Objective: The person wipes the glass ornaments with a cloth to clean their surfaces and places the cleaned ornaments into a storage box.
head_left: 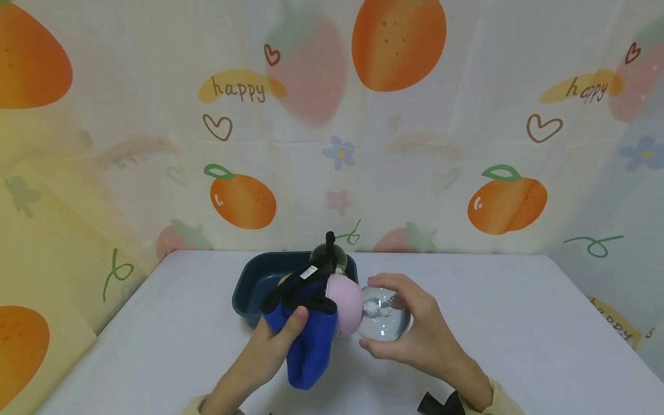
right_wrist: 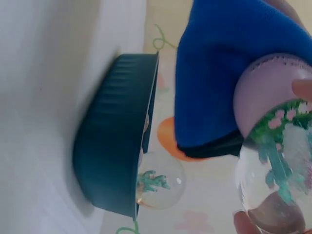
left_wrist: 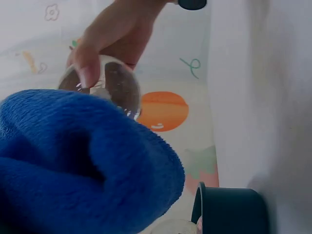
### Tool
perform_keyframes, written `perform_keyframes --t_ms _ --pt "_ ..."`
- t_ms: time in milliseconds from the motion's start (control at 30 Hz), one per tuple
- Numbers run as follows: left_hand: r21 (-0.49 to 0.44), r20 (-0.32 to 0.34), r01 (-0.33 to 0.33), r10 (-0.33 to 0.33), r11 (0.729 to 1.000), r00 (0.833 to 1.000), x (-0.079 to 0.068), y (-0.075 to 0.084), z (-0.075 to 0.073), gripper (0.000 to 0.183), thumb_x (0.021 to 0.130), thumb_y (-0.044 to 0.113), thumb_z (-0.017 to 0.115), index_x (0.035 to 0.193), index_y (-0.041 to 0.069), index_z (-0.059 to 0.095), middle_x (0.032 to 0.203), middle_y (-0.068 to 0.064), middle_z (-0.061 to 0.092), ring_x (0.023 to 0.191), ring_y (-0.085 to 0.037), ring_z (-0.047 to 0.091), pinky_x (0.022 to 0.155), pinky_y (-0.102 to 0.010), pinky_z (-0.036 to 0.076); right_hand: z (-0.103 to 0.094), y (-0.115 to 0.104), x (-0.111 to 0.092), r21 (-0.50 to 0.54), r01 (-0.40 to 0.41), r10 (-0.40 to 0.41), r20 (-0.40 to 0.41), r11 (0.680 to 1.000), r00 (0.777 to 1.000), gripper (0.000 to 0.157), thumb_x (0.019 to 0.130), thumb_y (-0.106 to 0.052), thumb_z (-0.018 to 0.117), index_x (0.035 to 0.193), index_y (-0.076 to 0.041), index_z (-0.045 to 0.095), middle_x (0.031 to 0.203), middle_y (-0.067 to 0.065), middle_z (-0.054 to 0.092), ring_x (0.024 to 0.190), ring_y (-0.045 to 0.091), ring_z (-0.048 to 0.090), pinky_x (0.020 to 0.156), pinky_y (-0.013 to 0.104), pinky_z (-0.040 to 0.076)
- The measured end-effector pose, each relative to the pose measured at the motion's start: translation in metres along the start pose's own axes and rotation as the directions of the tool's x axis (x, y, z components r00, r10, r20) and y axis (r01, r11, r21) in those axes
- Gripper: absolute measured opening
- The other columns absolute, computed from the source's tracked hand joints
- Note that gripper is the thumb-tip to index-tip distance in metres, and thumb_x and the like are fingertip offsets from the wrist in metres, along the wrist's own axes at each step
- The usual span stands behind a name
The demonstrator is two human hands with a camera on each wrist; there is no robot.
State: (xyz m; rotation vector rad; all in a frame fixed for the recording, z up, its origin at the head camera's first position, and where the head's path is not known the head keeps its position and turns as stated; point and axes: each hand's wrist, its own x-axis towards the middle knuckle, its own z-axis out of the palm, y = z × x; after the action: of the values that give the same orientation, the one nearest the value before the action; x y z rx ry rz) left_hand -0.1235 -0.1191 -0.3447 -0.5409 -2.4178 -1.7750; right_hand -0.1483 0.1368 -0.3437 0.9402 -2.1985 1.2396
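My right hand [head_left: 425, 323] grips a snow globe [head_left: 384, 328] by its clear ball, thumb below and fingers above. The globe lies sideways, with its pink base [head_left: 344, 305] facing left. Green and pink figures inside the ball show in the right wrist view. In my left hand [head_left: 270, 351] is a blue plush cloth [head_left: 311, 360] with a black edge and a white tag. The cloth lies against the pink base, and its folds hide most of the left fingers. Only the back of the cloth and part of the ball appear in the left wrist view.
A dark teal basin [head_left: 251, 288] stands behind the hands on the white table [head_left: 498, 311]. Another snow globe [right_wrist: 163, 183] sits in it, its clear ball rising above the rim. A fruit-printed curtain [head_left: 311, 173] hangs behind the table.
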Motion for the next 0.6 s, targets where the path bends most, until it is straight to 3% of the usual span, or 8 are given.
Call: perform_keyframes --t_ms 133,267,467,600 --pt "0.052 0.071 0.002 -0.006 0.999 0.997 0.0041 0.0016 0.0050 0.073 0.094 0.035 0.067 0.154 0.031 0.025 0.156 -0.007 0.035 0.133 -0.033 0.045 0.103 -0.064 0.042 0.0019 0.0000 0.0003 -0.018 -0.019 0.018 -0.035 1.000 0.999 0.086 0.054 -0.014 0.095 0.132 -0.018 0.057 0.127 -0.001 0.063 0.102 0.009 0.059 0.077 0.028 0.057" --pt "0.073 0.028 -0.063 0.062 0.995 0.998 0.0079 0.0001 0.0062 0.078 0.087 0.027 0.076 0.151 0.032 0.031 0.154 -0.003 0.040 0.131 -0.031 0.049 0.103 -0.063 0.043 0.0037 0.0016 -0.0001 -0.018 -0.056 0.055 -0.048 0.998 0.997 0.089 0.055 -0.015 0.095 0.134 -0.017 0.054 0.127 0.001 0.062 0.104 0.012 0.058 0.079 0.029 0.058" --pt "0.111 -0.068 -0.149 0.157 0.983 0.985 0.0090 -0.0046 0.0051 0.067 0.087 0.023 0.076 0.146 0.026 0.043 0.143 -0.003 0.054 0.124 -0.028 0.055 0.098 -0.060 0.047 0.0023 0.0011 -0.0012 0.091 -0.210 0.212 -0.005 0.973 0.977 0.085 0.060 -0.014 0.094 0.134 -0.018 0.054 0.124 0.004 0.063 0.099 0.016 0.059 0.070 0.029 0.058" --pt "0.108 -0.093 -0.198 0.208 0.974 0.974 0.0084 -0.0049 0.0051 0.062 0.088 0.018 0.075 0.143 0.023 0.047 0.139 -0.004 0.057 0.121 -0.025 0.057 0.097 -0.054 0.048 0.0009 0.0006 -0.0004 0.107 -0.263 0.263 0.016 0.959 0.965 0.084 0.060 -0.016 0.094 0.134 -0.019 0.054 0.119 0.005 0.066 0.093 0.015 0.062 0.068 0.028 0.058"
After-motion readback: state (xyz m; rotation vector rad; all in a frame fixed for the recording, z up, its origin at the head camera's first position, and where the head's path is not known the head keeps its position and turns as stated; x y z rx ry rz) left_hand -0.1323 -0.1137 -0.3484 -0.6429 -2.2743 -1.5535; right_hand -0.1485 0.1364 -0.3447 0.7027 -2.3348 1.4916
